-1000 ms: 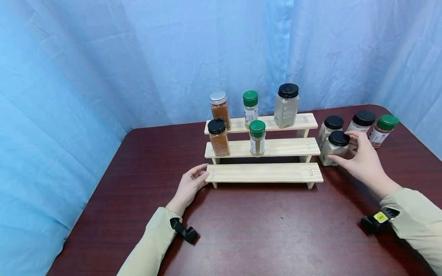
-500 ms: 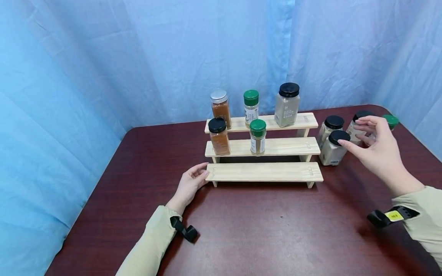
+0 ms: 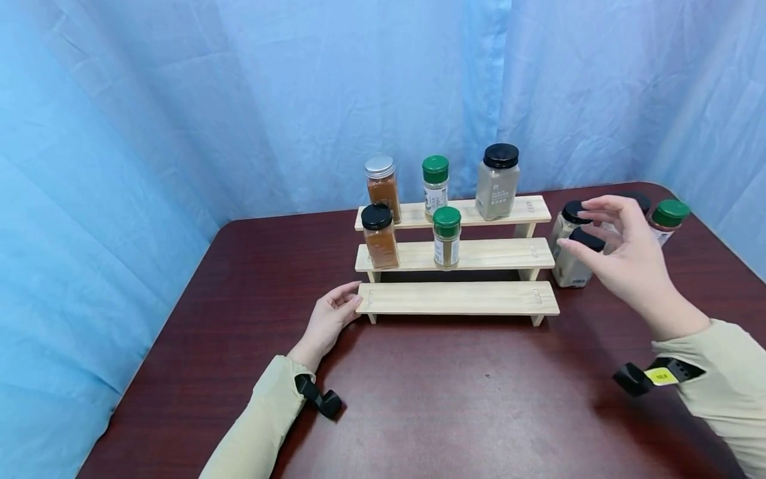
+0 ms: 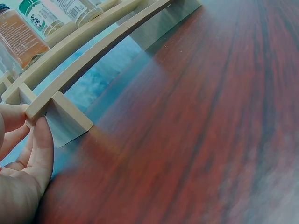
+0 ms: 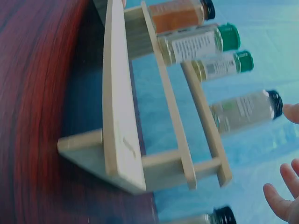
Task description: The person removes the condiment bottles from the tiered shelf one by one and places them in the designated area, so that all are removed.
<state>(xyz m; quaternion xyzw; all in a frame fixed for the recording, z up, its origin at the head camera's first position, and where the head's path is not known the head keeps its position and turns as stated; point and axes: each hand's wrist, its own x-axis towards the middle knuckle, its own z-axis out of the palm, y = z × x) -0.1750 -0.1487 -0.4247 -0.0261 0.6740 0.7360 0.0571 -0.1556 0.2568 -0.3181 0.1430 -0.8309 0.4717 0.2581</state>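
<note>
My left hand [image 3: 329, 322] pinches the left end of the bottom step of a three-tier wooden spice rack [image 3: 457, 299]; the left wrist view shows thumb and fingers [image 4: 42, 142] on either side of the board's end. To the right of the rack my right hand [image 3: 631, 266] hovers in front of a group of spice jars, thumb and fingers spread apart with nothing between them. Its fingers overlap a black-lidded square jar [image 3: 571, 269] and another black-lidded jar [image 3: 562, 229] behind it. A third black-lidded jar is mostly hidden behind the hand.
On the top step stand a silver-lidded jar [image 3: 383, 189], a green-lidded jar [image 3: 435, 189] and a black-lidded pepper jar [image 3: 499, 189]. The middle step bears an orange-brown jar [image 3: 381, 246] and a green-lidded one [image 3: 446, 246]. Another green-lidded jar [image 3: 667, 216] is at far right. Blue curtains [image 3: 299, 100] surround the table.
My right hand has come off the front square jar, moved right and up, then swung back left over the jars. The left hand and the rack have stayed in place.
</note>
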